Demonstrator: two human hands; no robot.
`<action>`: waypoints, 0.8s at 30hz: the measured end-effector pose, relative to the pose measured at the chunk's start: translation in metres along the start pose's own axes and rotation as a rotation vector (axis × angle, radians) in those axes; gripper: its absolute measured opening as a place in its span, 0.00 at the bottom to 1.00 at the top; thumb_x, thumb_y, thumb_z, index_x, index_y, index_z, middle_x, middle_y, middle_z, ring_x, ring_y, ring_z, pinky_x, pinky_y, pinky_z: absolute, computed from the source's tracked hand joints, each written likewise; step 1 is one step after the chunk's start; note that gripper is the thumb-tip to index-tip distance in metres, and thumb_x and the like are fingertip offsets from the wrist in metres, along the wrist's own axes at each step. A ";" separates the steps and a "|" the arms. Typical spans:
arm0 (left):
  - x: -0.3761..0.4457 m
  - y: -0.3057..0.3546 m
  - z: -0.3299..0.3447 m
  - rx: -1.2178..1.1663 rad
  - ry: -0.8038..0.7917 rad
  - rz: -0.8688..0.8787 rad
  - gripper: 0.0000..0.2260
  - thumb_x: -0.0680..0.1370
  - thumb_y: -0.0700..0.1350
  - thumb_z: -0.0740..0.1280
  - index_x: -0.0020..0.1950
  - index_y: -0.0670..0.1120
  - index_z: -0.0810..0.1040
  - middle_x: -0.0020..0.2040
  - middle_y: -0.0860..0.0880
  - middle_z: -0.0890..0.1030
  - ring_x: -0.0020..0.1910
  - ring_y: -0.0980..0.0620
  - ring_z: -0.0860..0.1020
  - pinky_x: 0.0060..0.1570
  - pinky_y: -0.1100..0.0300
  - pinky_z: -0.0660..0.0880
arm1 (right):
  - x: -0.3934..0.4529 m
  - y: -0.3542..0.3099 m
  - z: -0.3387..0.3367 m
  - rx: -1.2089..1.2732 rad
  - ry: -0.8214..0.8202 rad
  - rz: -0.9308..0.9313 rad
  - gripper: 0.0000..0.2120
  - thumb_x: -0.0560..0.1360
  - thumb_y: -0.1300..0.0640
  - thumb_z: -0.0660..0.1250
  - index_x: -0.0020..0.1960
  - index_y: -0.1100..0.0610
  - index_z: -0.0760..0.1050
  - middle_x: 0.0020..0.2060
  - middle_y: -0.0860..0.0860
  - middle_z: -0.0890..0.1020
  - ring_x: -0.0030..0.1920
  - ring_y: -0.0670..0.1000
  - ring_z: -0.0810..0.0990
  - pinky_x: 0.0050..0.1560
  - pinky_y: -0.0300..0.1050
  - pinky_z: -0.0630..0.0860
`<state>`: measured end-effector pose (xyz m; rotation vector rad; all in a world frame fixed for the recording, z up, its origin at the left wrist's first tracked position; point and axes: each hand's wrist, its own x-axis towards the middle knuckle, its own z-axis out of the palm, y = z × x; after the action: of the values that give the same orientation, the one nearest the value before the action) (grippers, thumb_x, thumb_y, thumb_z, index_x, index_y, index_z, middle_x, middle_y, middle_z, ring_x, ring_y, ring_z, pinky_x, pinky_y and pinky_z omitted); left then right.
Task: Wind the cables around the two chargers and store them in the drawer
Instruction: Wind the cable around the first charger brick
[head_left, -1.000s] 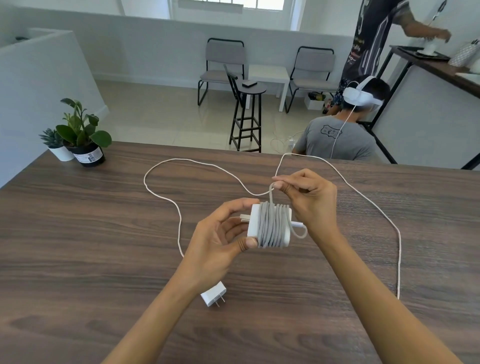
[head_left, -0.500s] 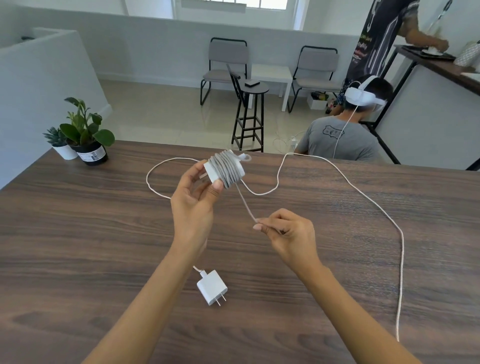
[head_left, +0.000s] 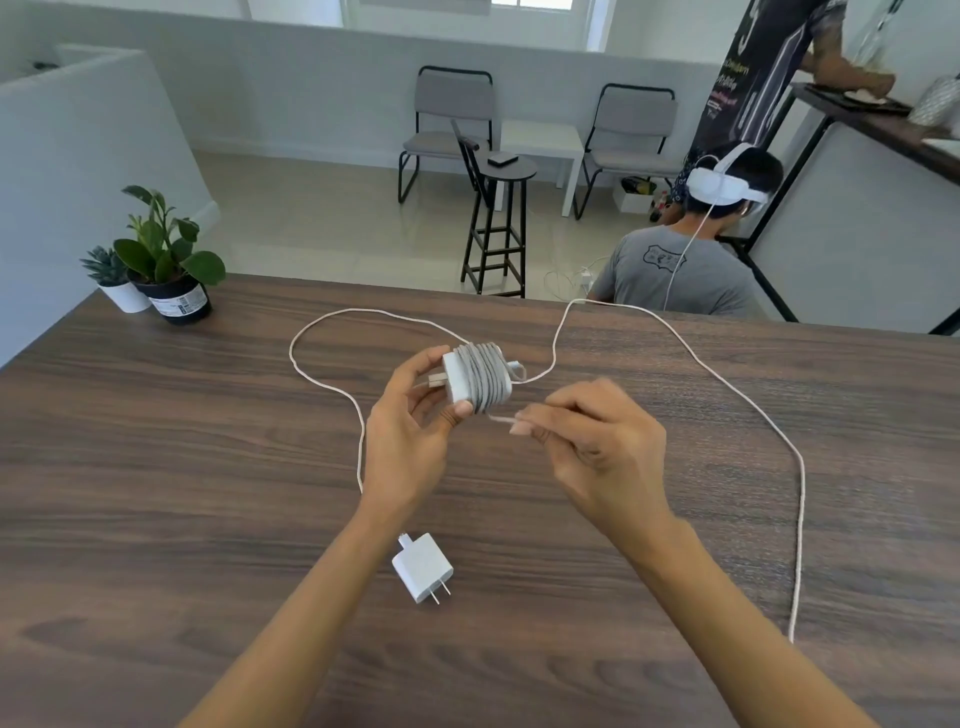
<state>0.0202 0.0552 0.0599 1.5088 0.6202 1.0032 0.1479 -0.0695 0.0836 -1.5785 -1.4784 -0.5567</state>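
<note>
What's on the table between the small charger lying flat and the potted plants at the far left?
In the head view, bare wooden table lies between the small charger and the potted plants; the loose white cable loops further right.

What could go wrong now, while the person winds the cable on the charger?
1. The right hand pinches the cable only at the fingertips; it might slip and loosen the coils on the charger in the left hand.
2. The long slack loops near the table's far edge and could snag there.
</note>
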 end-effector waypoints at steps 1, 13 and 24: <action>-0.003 -0.001 0.001 0.003 -0.033 -0.007 0.22 0.72 0.30 0.70 0.64 0.45 0.73 0.58 0.46 0.80 0.56 0.49 0.79 0.60 0.49 0.75 | 0.005 0.004 -0.002 -0.027 0.007 -0.019 0.03 0.71 0.59 0.74 0.41 0.52 0.84 0.35 0.46 0.81 0.34 0.48 0.74 0.30 0.44 0.71; -0.033 0.004 0.001 -0.146 -0.305 -0.056 0.22 0.71 0.31 0.69 0.62 0.46 0.74 0.56 0.48 0.79 0.55 0.49 0.78 0.60 0.56 0.73 | 0.041 0.037 -0.006 0.074 -0.097 0.073 0.02 0.67 0.57 0.75 0.40 0.53 0.85 0.32 0.49 0.81 0.38 0.53 0.74 0.42 0.56 0.72; -0.034 0.012 -0.001 -0.254 -0.306 -0.069 0.35 0.66 0.58 0.74 0.66 0.40 0.70 0.62 0.46 0.77 0.56 0.51 0.78 0.52 0.60 0.76 | 0.015 0.033 0.001 0.302 -0.130 0.403 0.09 0.67 0.54 0.74 0.47 0.50 0.83 0.36 0.43 0.82 0.44 0.47 0.75 0.46 0.36 0.72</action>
<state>0.0005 0.0252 0.0628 1.3693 0.3115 0.7472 0.1815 -0.0570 0.0857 -1.6300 -1.2194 0.0011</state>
